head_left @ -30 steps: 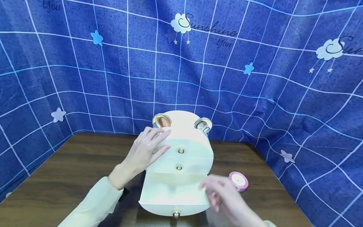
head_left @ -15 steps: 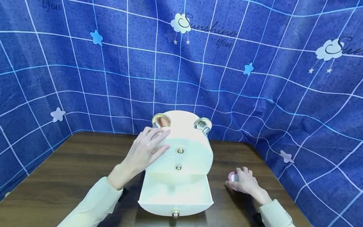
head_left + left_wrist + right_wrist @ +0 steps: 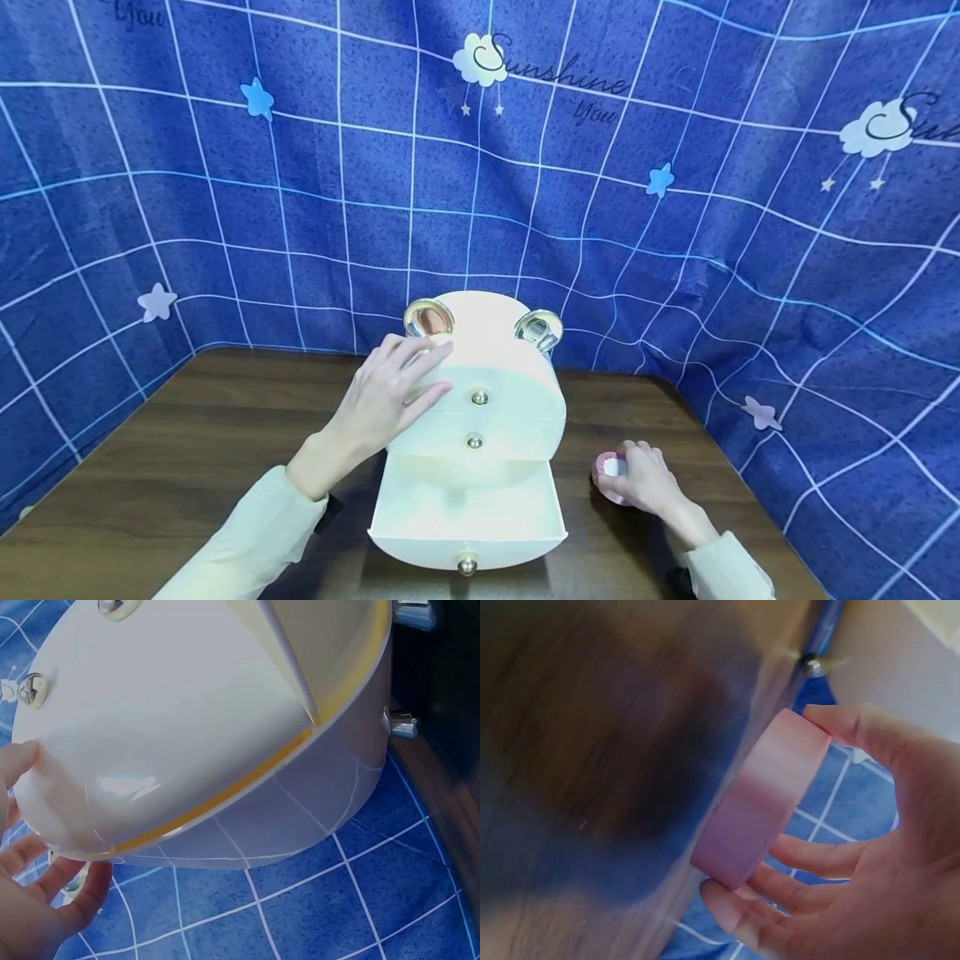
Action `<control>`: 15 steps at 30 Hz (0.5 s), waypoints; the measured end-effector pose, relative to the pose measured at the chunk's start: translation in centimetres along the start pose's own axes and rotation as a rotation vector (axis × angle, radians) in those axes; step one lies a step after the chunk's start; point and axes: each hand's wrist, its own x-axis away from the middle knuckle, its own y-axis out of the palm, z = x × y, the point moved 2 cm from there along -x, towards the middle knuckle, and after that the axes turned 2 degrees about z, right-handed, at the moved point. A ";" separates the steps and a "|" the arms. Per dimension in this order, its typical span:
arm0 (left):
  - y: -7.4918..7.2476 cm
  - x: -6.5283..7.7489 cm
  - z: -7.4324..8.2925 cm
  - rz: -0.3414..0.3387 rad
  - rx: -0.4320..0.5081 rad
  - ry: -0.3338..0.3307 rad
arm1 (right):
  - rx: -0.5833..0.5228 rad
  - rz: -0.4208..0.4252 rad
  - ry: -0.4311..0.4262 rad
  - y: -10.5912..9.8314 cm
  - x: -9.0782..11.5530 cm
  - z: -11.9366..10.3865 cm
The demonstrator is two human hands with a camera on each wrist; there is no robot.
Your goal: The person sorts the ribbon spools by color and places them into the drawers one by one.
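A white drawer box (image 3: 525, 379) with round mirrored ears stands mid-table in the head view. Its bottom drawer (image 3: 420, 550) is pulled out, with bare inner surfaces showing. My left hand (image 3: 382, 387) rests on the box's upper left edge, fingers spread; the left wrist view shows the thumb (image 3: 16, 759) against the white front. To the right of the box, my right hand (image 3: 648, 482) grips a pink ribbon roll (image 3: 765, 799) by its rim. Thumb and fingers lie on opposite sides of the roll. Part of the roll is hidden by the hand in the head view.
The dark wooden table (image 3: 247, 417) extends around the box. Behind it and to the sides hangs a blue gridded curtain (image 3: 360, 167) with stars and clouds. Small round knobs (image 3: 467, 567) stick out from the drawer fronts.
My right hand has moved right, away from the open drawer, and taken hold of the ribbon roll, which has shifted slightly left. The left hand has stayed on the box.
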 end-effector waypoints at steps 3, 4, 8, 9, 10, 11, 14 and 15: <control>0.0 0.0 0.1 0.002 0.001 0.002 | -0.016 0.025 -0.017 -0.4 0.4 -0.8; 0.0 0.0 0.1 0.001 0.002 0.001 | -0.020 0.036 -0.024 -0.5 0.5 -1.1; 0.0 -0.1 0.1 -0.002 0.006 -0.001 | -0.039 0.094 -0.071 -1.3 1.1 -2.4; 0.0 -0.1 0.1 -0.002 0.007 0.000 | -0.043 0.111 -0.090 -1.6 1.3 -2.7; 0.0 -0.1 0.1 -0.001 0.007 0.001 | -0.046 0.130 -0.109 -1.8 1.5 -3.1; 0.0 -0.1 0.1 0.000 0.006 0.003 | -0.049 0.149 -0.129 -2.1 1.6 -3.5; -0.1 -0.1 0.1 0.004 0.003 0.006 | -0.064 0.199 -0.179 -3.0 2.3 -4.8; -0.1 -0.1 0.1 0.004 0.002 0.007 | -0.069 0.211 -0.190 -3.3 2.5 -5.2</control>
